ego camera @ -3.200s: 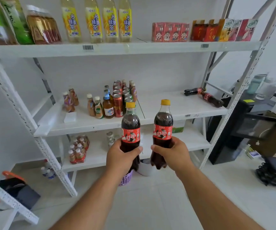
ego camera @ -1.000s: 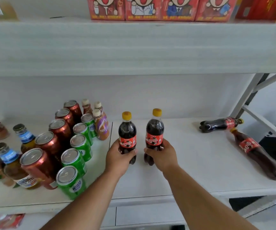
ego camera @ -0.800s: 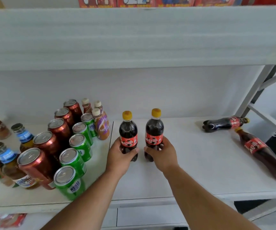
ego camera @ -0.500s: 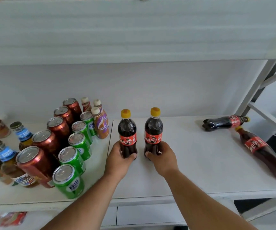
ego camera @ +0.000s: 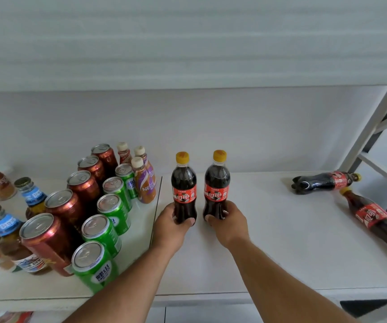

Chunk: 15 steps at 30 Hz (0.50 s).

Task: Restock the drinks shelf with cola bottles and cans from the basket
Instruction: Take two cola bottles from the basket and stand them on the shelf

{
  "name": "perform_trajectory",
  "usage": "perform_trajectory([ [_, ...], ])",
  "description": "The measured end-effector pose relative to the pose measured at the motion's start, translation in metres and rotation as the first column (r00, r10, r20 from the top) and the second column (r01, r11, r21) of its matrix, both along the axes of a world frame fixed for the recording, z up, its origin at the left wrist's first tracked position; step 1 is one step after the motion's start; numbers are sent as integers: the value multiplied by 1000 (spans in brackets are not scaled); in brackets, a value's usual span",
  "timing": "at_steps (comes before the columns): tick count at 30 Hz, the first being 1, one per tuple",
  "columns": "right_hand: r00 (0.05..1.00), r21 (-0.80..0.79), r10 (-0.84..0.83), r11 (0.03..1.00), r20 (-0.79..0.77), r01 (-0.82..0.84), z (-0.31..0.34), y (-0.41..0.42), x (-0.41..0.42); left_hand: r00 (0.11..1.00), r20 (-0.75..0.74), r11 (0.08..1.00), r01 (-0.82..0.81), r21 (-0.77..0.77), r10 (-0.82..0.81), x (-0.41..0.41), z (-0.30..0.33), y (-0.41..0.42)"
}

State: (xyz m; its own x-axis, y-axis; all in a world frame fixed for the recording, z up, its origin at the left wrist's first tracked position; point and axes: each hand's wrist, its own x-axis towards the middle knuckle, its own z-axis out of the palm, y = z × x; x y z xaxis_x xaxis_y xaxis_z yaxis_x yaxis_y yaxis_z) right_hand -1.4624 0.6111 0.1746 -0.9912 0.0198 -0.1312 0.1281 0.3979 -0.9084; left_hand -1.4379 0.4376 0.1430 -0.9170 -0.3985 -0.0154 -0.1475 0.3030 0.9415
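Note:
Two upright cola bottles with yellow caps and red labels are side by side on the white drinks shelf [ego camera: 281, 241]. My left hand [ego camera: 170, 226] grips the base of the left cola bottle [ego camera: 183, 183]. My right hand [ego camera: 228, 223] grips the base of the right cola bottle [ego camera: 217, 183]. Both bottles are at the shelf's middle, just right of the panel seam. Two more cola bottles lie on their sides at the far right: one [ego camera: 323, 183] near the back, one [ego camera: 379, 220] by the right edge. The basket is out of view.
Rows of red-brown cans [ego camera: 71, 203] and green cans [ego camera: 113, 206] fill the left part, with small Nescafe bottles [ego camera: 144, 183] behind and blue-labelled glass bottles [ego camera: 3, 229] further left. The upper shelf board [ego camera: 187, 43] hangs close overhead. A metal upright [ego camera: 374, 127] stands at right.
I carried both bottles from in front of the rack in over the middle shelf, then moved them slightly deeper and lower. My hands keep their grip on them.

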Motion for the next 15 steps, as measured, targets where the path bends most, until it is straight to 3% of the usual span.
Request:
perform_trajectory([
  [15,1000,91,27,996,-2,-27,7,-25,-68,999,44,995,-3,-102,8,-70,13,-16],
])
